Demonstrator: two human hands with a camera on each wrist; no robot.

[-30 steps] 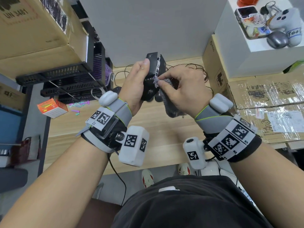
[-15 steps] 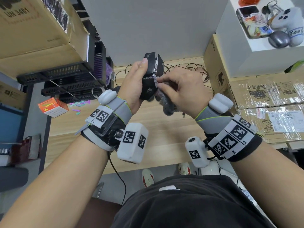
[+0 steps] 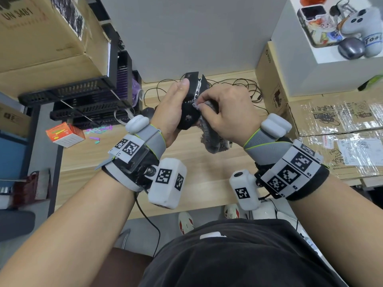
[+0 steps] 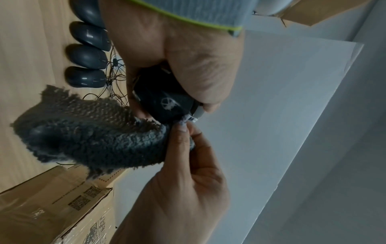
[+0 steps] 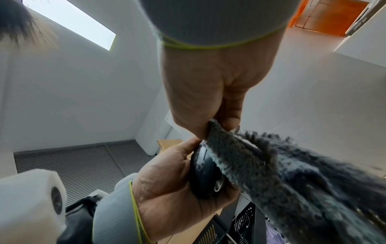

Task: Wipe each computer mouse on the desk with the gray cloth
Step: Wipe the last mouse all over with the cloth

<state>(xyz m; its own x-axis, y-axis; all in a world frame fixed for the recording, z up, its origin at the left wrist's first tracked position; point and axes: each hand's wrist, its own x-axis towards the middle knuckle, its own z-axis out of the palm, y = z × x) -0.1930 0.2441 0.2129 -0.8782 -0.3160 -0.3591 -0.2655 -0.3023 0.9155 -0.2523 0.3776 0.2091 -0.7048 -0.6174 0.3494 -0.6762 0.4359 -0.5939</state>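
The left hand (image 3: 173,109) held a black mouse (image 3: 189,112) up in the air above the back edge of the desk (image 3: 199,166), fingers curled around it. The right hand (image 3: 228,112) pinched the gray cloth (image 4: 94,135) and pressed a bit of it on the mouse. Four more mice (image 4: 85,56) lay in a row by the back edge.

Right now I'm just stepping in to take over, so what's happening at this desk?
A person is cleaning computer mice. The left hand holds a black mouse up off the wooden desk, while the right hand pinches a corner of the gray cloth with its fingers and works it against the mouse's edge. The rest of the cloth hangs loose. Four more dark mice lie in a row on the desk, cables tangled behind them.
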